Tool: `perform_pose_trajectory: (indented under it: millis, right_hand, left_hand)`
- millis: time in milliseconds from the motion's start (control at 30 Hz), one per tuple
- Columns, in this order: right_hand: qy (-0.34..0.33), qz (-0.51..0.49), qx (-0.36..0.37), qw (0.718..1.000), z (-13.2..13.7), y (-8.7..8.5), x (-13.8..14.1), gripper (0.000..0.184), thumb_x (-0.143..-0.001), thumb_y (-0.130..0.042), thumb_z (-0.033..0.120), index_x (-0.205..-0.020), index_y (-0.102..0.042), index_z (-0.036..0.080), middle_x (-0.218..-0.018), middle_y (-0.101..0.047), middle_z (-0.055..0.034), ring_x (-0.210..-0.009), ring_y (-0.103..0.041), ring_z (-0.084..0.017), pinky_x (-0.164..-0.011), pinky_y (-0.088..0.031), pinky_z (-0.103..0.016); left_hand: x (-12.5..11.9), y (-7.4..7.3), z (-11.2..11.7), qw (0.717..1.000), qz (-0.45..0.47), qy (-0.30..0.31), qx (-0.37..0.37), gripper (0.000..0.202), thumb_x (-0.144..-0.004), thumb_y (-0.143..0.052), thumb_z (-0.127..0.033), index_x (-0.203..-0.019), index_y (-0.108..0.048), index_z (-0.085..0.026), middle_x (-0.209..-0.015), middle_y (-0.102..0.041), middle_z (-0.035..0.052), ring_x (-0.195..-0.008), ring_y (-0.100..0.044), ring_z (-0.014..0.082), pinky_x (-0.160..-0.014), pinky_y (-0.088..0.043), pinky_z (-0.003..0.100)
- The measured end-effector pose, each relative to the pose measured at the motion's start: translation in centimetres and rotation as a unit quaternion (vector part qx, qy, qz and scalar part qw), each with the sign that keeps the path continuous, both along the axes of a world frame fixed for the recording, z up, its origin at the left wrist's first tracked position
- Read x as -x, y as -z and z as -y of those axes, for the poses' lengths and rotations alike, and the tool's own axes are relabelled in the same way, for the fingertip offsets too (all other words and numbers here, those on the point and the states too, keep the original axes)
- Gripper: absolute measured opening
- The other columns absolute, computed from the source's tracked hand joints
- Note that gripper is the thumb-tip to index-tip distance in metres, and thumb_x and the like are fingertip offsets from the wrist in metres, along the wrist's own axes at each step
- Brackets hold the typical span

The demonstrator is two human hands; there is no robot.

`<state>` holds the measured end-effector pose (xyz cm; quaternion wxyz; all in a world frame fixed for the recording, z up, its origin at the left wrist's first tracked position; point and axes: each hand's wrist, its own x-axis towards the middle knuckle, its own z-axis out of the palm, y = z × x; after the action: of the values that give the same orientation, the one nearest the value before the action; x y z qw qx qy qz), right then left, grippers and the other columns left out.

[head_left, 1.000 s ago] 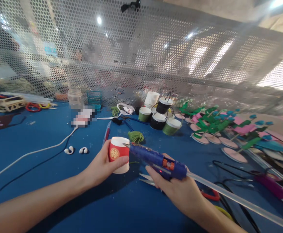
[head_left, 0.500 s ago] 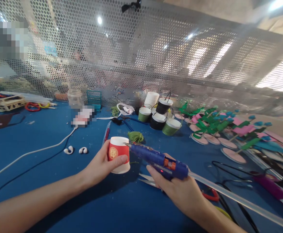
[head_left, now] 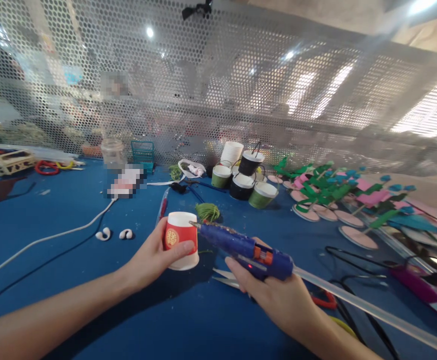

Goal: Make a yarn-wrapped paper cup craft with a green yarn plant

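Observation:
My left hand (head_left: 154,258) is closed round a small upside-down paper cup (head_left: 181,239) with a red band and a gold emblem, held just above the blue table (head_left: 72,280). In my right hand (head_left: 278,295) is a blue glue gun (head_left: 246,247), gripped with a finger along the trigger. Its nozzle tip touches the upper right side of the cup. A clear glue stick (head_left: 372,312) sticks out of the gun's back toward the lower right.
Scissors (head_left: 228,278) lie under the gun. Green thread (head_left: 207,212), a pen (head_left: 162,206) and two white earbuds (head_left: 114,233) sit nearby. Wrapped cups (head_left: 243,177) stand at the back by a perforated metal screen (head_left: 218,90). Paper flowers (head_left: 338,197) and cables (head_left: 357,290) fill the right side.
The view has shifted slightly; the cup and glue gun stay together, nozzle still against the cup, drifting a little to the left and down.

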<state>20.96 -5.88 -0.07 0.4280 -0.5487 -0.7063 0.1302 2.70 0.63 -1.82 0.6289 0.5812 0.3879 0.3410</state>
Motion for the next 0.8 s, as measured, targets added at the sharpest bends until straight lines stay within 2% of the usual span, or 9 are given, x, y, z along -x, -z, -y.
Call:
perform_pose_trajectory:
  millis: [133,300,500,800]
  right_hand:
    - [-0.015,0.006,0.005,1.0,0.15,-0.22,0.1,0.015,-0.075,-0.045,0.025,-0.068,-0.057,0.019,-0.054,-0.056,-0.0004,-0.046,-0.051,-0.012,-0.045,-0.045,-0.022]
    - [-0.003,-0.013,0.034,0.999,0.14,-0.31,0.21,0.013,-0.074,-0.047,0.025,-0.066,-0.056,0.02,-0.053,-0.056,-0.0001,-0.045,-0.05,-0.012,-0.044,-0.045,-0.022]
    - [0.006,-0.021,0.018,1.0,-0.17,0.12,-0.07,0.01,-0.072,-0.048,0.025,-0.066,-0.055,0.021,-0.055,-0.059,-0.0013,-0.048,-0.054,-0.015,-0.047,-0.047,-0.025]
    - [-0.005,0.005,0.021,1.0,0.15,0.02,0.11,0.013,-0.074,-0.048,0.025,-0.068,-0.058,0.019,-0.053,-0.057,-0.0002,-0.045,-0.052,-0.012,-0.045,-0.045,-0.022]
  left_hand:
    - [-0.13,-0.05,0.09,1.0,0.001,0.004,-0.004,0.048,-0.067,-0.061,-0.035,-0.107,-0.041,-0.018,-0.097,-0.058,0.0055,-0.09,-0.055,0.0198,-0.079,-0.044,0.032]
    - [-0.08,-0.15,0.17,1.0,-0.001,0.008,-0.006,0.049,-0.067,-0.061,-0.034,-0.108,-0.04,-0.018,-0.098,-0.058,0.0057,-0.091,-0.055,0.0199,-0.08,-0.044,0.033]
    - [-0.01,-0.13,0.03,1.0,-0.01,-0.011,-0.003,0.051,-0.065,-0.062,-0.036,-0.109,-0.041,-0.018,-0.1,-0.059,0.0068,-0.09,-0.055,0.0208,-0.078,-0.044,0.033]
    - [-0.16,-0.08,0.1,1.0,-0.003,0.009,-0.004,0.053,-0.065,-0.062,-0.035,-0.11,-0.04,-0.018,-0.099,-0.059,0.0065,-0.091,-0.055,0.0208,-0.08,-0.043,0.033]
